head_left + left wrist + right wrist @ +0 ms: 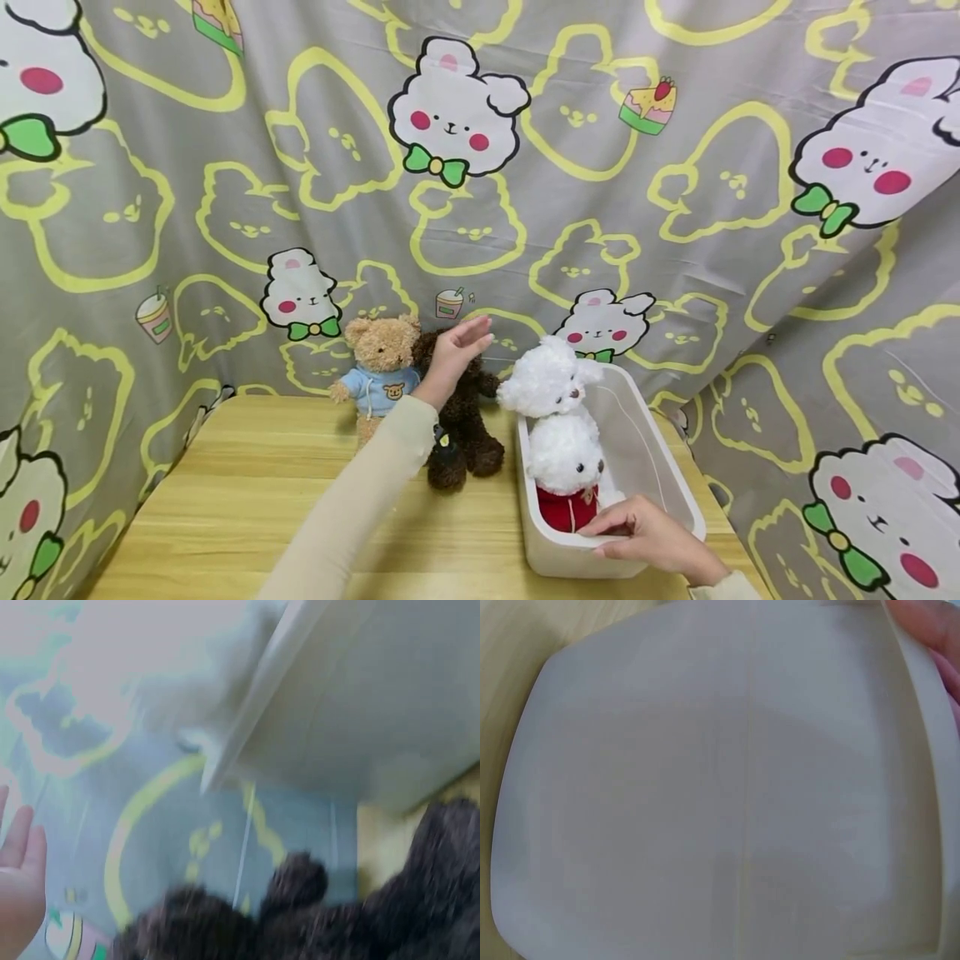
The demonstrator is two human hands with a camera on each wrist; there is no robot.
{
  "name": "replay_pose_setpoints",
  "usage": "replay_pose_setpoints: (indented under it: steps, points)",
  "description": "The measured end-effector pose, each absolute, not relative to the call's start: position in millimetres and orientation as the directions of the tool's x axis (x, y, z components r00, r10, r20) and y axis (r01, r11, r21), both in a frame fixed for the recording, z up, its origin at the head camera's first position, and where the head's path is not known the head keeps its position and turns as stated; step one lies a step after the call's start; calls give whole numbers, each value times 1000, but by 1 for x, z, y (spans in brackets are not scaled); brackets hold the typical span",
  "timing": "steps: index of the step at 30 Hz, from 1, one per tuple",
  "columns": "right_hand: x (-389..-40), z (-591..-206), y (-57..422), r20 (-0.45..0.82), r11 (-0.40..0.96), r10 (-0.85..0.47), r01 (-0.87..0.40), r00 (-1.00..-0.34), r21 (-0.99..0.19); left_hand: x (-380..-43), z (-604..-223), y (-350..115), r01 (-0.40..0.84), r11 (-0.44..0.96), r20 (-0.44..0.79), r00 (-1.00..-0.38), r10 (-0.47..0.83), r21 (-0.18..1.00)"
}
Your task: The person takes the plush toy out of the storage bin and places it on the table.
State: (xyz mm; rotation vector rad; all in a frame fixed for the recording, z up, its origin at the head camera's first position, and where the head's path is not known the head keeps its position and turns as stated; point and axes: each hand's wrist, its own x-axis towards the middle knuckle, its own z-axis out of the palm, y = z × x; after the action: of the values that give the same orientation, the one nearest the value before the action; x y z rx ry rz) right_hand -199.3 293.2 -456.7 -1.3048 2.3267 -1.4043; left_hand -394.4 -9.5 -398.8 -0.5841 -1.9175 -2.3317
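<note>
My left hand (457, 358) is raised in front of the dark brown teddy bear (468, 408), fingers extended and nothing in them. In the left wrist view that hand (21, 881) shows at the left edge, apart from the blurred brown fur (300, 922). My right hand (648, 537) grips the near rim of a white plastic bin (536, 537); its fingers (930, 622) curl over that rim in the right wrist view. Inside the bin sit two white plush toys: a nearer one (562, 454) in a red top and a farther one (543, 375) leaning over the left rim.
A light brown teddy bear (382, 346) in a blue hoodie sits left of the dark one at the back of the wooden table (247, 492). Grey patterned curtains (480, 225) hang close behind and along both sides.
</note>
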Motion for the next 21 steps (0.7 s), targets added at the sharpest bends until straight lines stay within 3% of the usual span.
replay_pose_setpoints:
  steps: [10, 16, 21]
  points:
    - [-199, -456, 293, 301, 192, -721, -598, -624, -778, -364, -419, 44, 287, -148, 316, -916, 247, 947]
    - [-197, -457, 293, 305, 191, -725, -606, -617, -772, -349, -431, 64, 208, -4, 204, -959, 197, 978]
    - [-197, -457, 293, 301, 201, -721, -604, -624, -771, -345, -438, 75, 232, 95, 217, -965, 149, 968]
